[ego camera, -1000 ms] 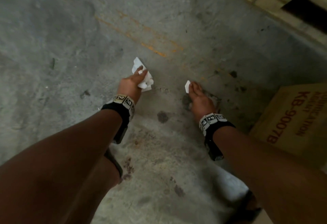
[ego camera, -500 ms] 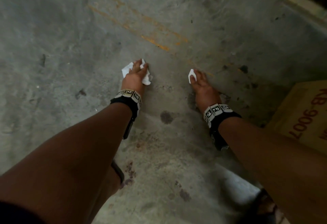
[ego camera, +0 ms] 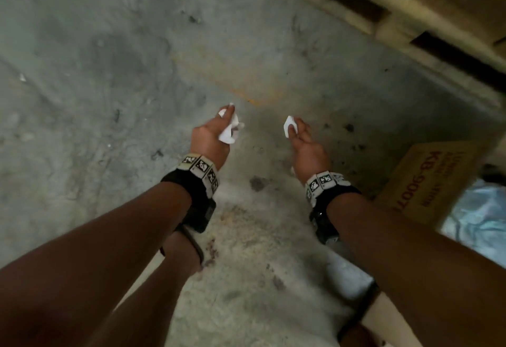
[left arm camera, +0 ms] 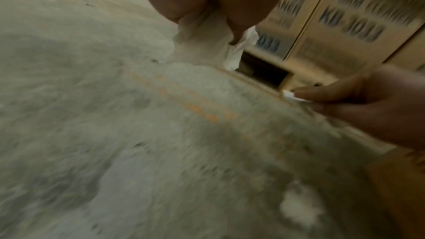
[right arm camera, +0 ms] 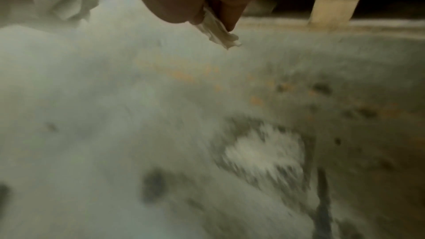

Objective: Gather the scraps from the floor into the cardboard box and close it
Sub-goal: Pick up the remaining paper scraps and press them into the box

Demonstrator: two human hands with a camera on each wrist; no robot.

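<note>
My left hand [ego camera: 216,130] grips a crumpled bunch of white paper scraps [ego camera: 230,130] above the concrete floor; the same bunch [left arm camera: 204,43] hangs below the fingers in the left wrist view. My right hand [ego camera: 298,138] pinches one small white scrap [ego camera: 289,127] between thumb and fingers, seen close in the right wrist view as a folded white scrap [right arm camera: 218,32]. The brown cardboard box [ego camera: 427,182] with red print stands at the right, beyond my right forearm, with pale plastic [ego camera: 479,218] showing inside it.
A wooden pallet [ego camera: 383,9] carrying printed cartons [left arm camera: 358,12] runs along the far right. A tiny white speck [ego camera: 22,77] lies on the stained concrete floor [ego camera: 109,72] at far left. My sandalled feet [ego camera: 364,316] stand below the arms.
Both hands have lifted off the floor with their scraps. The view has swung right, so more of the cardboard box and its inside shows.
</note>
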